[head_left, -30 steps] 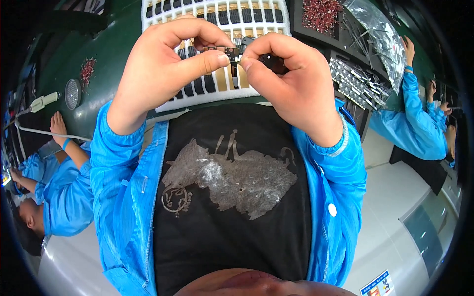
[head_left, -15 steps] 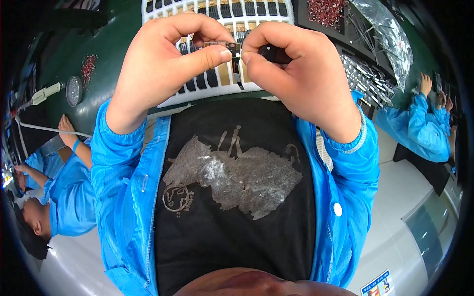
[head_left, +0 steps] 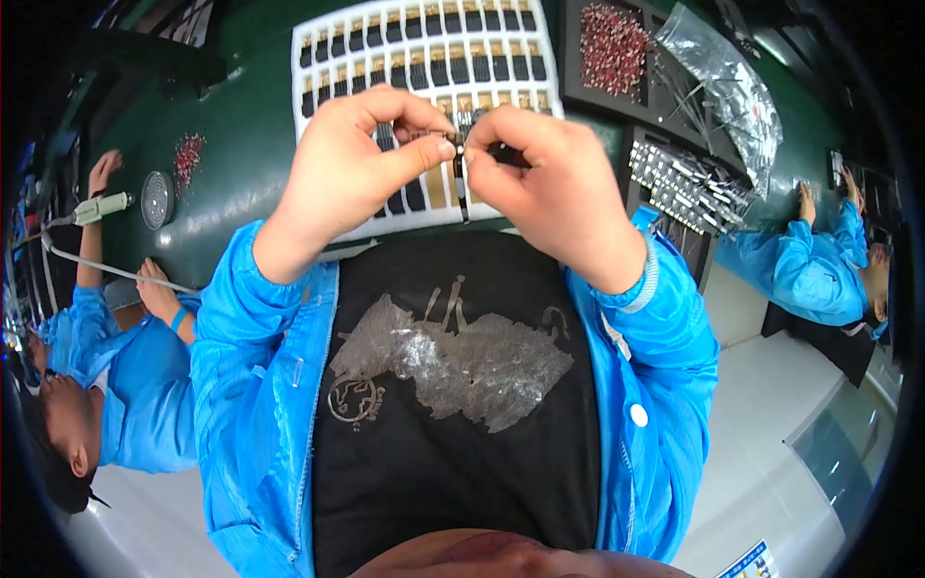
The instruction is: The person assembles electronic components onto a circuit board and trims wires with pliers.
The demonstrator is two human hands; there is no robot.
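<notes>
Both of my hands meet over the near half of a white foam tray (head_left: 552, 72). Thumb and fingers of my left hand (head_left: 352, 173) pinch one side of a small dark electronic part (head_left: 460, 154) with a thin black strip hanging down. My right hand (head_left: 554, 188) is closed at the part's other side, its thumb and forefinger pressed together beside the strip. The fingers hide much of the part, so its exact kind is unclear. Rows of black, gold-edged pieces (head_left: 434, 73) fill the tray's slots.
Right of the tray, a dark box holds small red bits (head_left: 614, 53) and a clear plastic bag (head_left: 742, 91); nearer lie silvery strips (head_left: 684, 183). At left are a round metal tin (head_left: 157, 199), scattered red bits (head_left: 188, 156) and a white-handled corded tool (head_left: 101, 207). Co-workers sit on both sides.
The view has shifted, so more of the tray shows and my hands appear lower. Both hands keep their pinch at the part. At left, a co-worker's arm now reaches further over the table.
</notes>
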